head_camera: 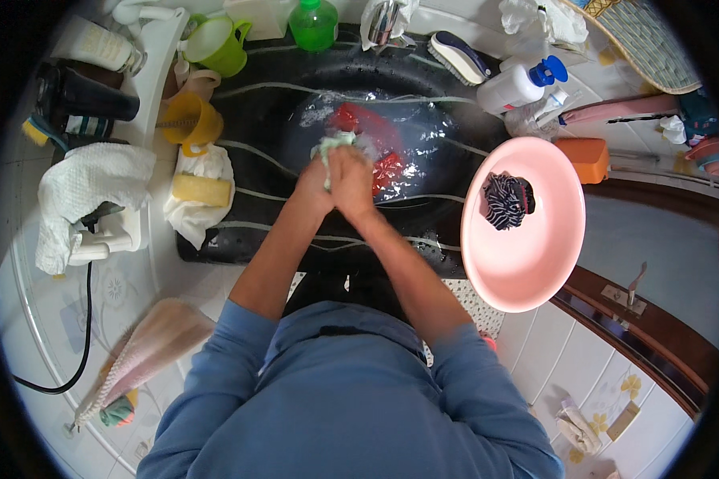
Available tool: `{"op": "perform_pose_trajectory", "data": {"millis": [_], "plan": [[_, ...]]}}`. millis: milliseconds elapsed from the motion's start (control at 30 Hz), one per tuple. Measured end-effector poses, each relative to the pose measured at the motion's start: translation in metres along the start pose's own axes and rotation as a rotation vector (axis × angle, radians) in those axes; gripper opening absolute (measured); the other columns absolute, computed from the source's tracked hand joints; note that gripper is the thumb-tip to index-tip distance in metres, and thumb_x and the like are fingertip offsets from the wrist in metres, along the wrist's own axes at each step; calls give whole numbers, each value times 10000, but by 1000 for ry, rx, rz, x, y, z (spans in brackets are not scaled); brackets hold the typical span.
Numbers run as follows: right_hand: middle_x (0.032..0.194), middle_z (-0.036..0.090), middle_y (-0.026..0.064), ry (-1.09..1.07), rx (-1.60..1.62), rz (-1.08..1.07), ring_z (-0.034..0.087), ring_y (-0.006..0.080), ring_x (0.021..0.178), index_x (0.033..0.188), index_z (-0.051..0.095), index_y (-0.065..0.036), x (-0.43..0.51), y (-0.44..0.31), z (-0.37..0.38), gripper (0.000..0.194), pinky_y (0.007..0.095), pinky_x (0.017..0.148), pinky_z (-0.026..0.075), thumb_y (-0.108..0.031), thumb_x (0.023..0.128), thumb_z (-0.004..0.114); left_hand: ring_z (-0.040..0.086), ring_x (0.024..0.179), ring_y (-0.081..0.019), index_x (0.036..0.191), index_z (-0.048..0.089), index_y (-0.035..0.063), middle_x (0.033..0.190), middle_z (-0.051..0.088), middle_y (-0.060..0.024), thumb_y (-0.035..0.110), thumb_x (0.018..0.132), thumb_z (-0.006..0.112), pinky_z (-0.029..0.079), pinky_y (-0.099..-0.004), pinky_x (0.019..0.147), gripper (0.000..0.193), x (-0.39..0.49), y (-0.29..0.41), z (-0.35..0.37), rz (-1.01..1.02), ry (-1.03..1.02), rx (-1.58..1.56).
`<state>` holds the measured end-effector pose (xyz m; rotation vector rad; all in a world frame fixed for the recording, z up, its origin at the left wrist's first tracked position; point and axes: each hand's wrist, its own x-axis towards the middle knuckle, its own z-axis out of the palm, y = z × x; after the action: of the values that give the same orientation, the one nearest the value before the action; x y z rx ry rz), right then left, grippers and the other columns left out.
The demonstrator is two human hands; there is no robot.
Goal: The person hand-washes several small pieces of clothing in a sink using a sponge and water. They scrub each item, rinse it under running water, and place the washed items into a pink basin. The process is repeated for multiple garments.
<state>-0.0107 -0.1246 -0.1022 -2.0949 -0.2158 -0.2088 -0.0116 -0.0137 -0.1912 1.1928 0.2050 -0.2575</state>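
Over the black washbasin (263,108), my hands are pressed together around a wet, pale green cloth (337,142). My left hand (316,181) is partly covered by my right hand (351,175), which is slightly blurred. Part of the cloth sticks out above the knuckles, and a strip hangs between the hands. Just beyond and to the right of them, red fabric (388,170) lies in cloudy, soapy water (425,141). Some of that fabric is under the surface.
A pink plastic basin (524,269) holding a striped dark cloth (506,200) stands at right. Behind are a faucet (384,23), a scrub brush (461,58) and a white pump bottle (509,90). At left sit a yellow soap bar (202,190), yellow cup (195,118) and green mug (215,48).
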Motion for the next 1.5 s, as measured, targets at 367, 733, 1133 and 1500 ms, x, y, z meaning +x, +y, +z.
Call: {"op": "perform_pose_trajectory", "data": {"millis": [367,733,1133,1500], "plan": [[1080,682,287,38,12,552,653,477,998,1175,607,-25,8,84,-48,433,538,884,500,-418,1014,519,577,1240,-249,1427,511,39,1364,596,-127,551,986,595,440,-387,1057,681,-41,173,70,-283,371,385],[1134,672,81,-171,694,367,601,171,1068,1241,633,-16,31,-12,-87,418,333,940,468,-348,988,668,617,1100,-159,1316,562,-2,1224,654,-72,459,1021,589,468,-308,963,548,-49,250,104,-129,35,-99],[808,573,-69,214,967,379,450,20,748,856,615,-70,51,-29,-119,278,219,684,388,-255,1059,581,643,975,-139,1241,639,3,1115,695,-68,432,951,707,497,-305,860,522,-21,245,63,-81,22,274],[1119,638,228,130,-288,363,632,359,984,1256,585,14,51,51,-66,530,450,894,500,-351,899,729,647,989,-197,1347,565,-16,1150,669,-136,267,904,734,521,-331,855,552,12,159,5,-14,295,769]]}}
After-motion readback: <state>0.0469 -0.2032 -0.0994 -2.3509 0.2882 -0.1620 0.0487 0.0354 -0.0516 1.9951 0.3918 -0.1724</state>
